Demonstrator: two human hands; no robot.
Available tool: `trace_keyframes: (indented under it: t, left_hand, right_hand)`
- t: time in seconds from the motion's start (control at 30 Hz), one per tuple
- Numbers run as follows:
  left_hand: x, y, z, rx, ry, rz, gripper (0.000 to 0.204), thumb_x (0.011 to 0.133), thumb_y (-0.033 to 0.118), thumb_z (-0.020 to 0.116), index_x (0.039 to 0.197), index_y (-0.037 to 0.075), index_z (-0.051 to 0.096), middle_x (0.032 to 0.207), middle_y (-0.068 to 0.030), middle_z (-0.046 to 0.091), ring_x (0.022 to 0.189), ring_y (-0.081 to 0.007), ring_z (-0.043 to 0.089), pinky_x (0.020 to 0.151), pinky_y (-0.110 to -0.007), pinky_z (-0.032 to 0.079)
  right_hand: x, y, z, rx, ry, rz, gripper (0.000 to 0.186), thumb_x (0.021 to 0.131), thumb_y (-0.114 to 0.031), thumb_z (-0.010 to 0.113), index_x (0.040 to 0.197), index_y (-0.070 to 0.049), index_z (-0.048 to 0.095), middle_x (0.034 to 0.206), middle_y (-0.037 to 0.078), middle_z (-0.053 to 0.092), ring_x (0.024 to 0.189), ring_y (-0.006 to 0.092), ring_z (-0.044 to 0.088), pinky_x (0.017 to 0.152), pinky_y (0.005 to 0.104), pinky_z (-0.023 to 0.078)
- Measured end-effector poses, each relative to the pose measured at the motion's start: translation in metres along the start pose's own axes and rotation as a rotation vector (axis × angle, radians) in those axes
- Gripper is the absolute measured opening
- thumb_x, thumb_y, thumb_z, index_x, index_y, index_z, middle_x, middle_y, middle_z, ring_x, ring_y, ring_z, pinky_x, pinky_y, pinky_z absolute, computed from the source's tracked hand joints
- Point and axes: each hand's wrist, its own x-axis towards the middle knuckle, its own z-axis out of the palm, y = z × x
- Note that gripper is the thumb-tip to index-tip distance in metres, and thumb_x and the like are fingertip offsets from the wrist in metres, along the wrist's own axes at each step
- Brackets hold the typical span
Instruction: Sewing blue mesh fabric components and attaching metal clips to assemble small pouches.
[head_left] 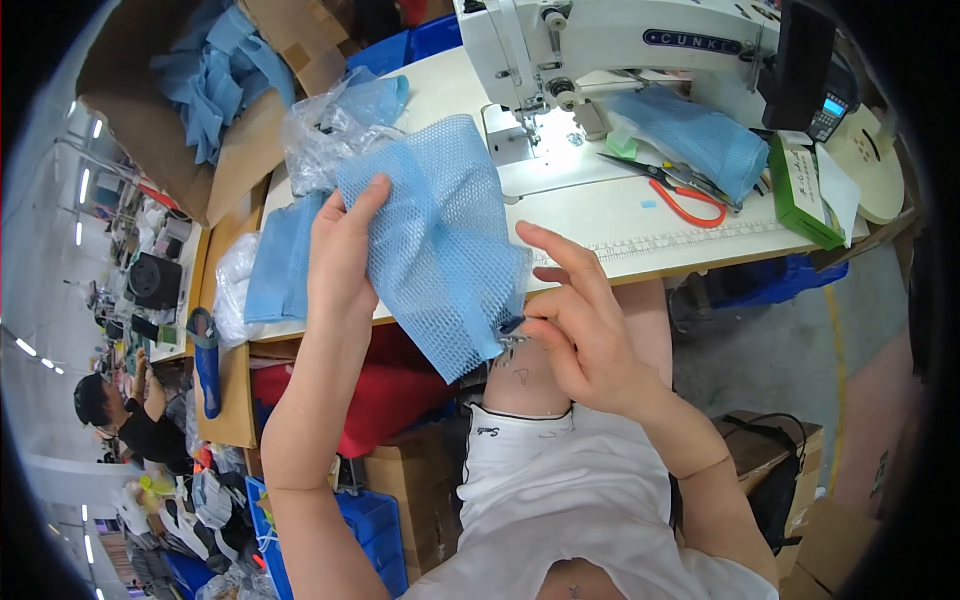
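Note:
My left hand (345,240) grips a light blue mesh fabric piece (440,220) by its left edge, thumb on top. The mesh hangs at a slant in front of the table edge, above my lap. At its lower right corner, my right hand (595,345) pinches a small dark blue piece (512,325) with thumb and fingers, the forefinger raised. Something small and shiny shows just below that corner; I cannot tell what it is. Behind the mesh stands a white sewing machine (620,45), its lamp lit over the needle plate.
Orange-handled scissors (690,205), a folded blue mesh piece (700,135) and a green box (805,195) lie right of the machine. More blue fabric (285,260) and clear plastic (310,140) lie left. A cardboard box (130,120) holds blue pieces. A person (140,420) sits far left.

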Motion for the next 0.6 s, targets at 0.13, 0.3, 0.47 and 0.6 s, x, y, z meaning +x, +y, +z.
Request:
trace_keyframes:
  t: [0.13,0.3,0.47,0.6]
  left_hand:
    - [-0.017,-0.008,0.008,-0.029,-0.049,-0.02,0.024,0.092,0.014,0.065,0.11,-0.001,0.06,0.102,-0.0096,0.068,0.086,-0.0162,0.067,0.075,-0.028,0.054]
    - [-0.003,-0.012,-0.024,0.083,0.048,-0.027,0.023,0.092,0.008,0.06,0.113,0.0,0.058,0.103,-0.0094,0.067,0.09,-0.0141,0.064,0.075,-0.027,0.053]
    - [-0.018,-0.018,-0.018,0.383,-0.058,0.292,0.05,0.086,0.012,0.066,0.131,0.0,0.047,0.111,-0.0111,0.065,0.102,-0.0151,0.062,0.082,-0.029,0.052]
    - [-0.044,0.017,0.01,1.057,-0.571,0.818,0.082,0.073,0.02,0.084,0.139,-0.002,0.041,0.116,-0.0118,0.064,0.108,-0.0167,0.061,0.088,-0.03,0.05]
  right_hand:
    - [0.002,0.003,0.006,0.041,0.053,0.098,0.009,0.085,-0.002,0.063,0.086,0.001,0.054,0.121,0.021,0.055,0.101,0.0357,0.056,0.085,0.04,0.046]
    - [0.005,-0.007,-0.009,0.157,0.197,0.307,0.008,0.091,-0.003,0.06,0.089,0.001,0.053,0.098,0.012,0.058,0.082,0.0197,0.058,0.076,0.0284,0.046]
    - [0.01,0.012,-0.021,0.712,0.235,0.419,0.012,0.099,-0.013,0.054,0.095,-0.002,0.054,0.09,-0.001,0.057,0.08,0.0044,0.05,0.075,0.0196,0.042]
    - [0.017,0.019,-0.018,0.954,0.203,0.574,0.015,0.101,-0.019,0.053,0.096,-0.004,0.055,0.087,-0.003,0.057,0.08,0.0027,0.05,0.074,0.0193,0.042]
